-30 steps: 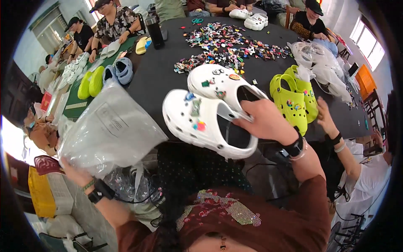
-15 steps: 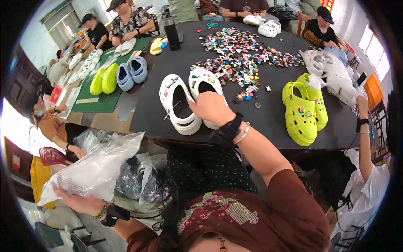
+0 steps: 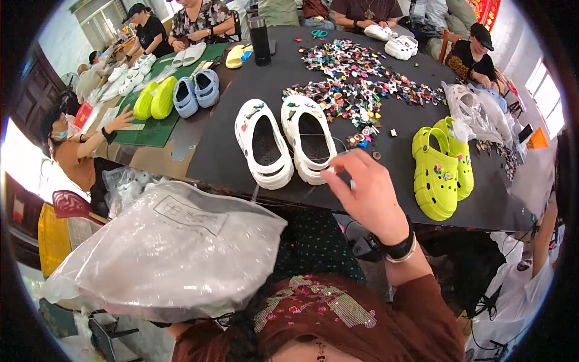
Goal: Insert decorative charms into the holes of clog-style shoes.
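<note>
A pair of white clogs [image 3: 263,145] with small charms on their uppers stands at the table's near edge, heels toward me. My right hand [image 3: 371,193] is just beside the heel of the right-hand clog, thumb and fingers curved and apart; whether a fingertip touches it, I cannot tell. Thin clear strands show by the clogs. Over my lap, a large translucent plastic bag [image 3: 163,247] with printing is held up by my left arm. The bag covers my left hand, so its fingers are hidden; only a bit of the forearm [image 3: 181,329] shows below.
Lime-green clogs [image 3: 435,175] with charms stand to the right. A wide heap of colourful shoe charms [image 3: 350,78] covers the middle of the table. Blue clogs [image 3: 184,96], lime slip-ons [image 3: 163,99] and a black bottle [image 3: 260,42] stand at left. Several people sit around the table.
My right hand has come off the white clogs and moved right. The plastic bag has swung up and right, spreading across my lap and covering my left hand. The view has shifted slightly.
</note>
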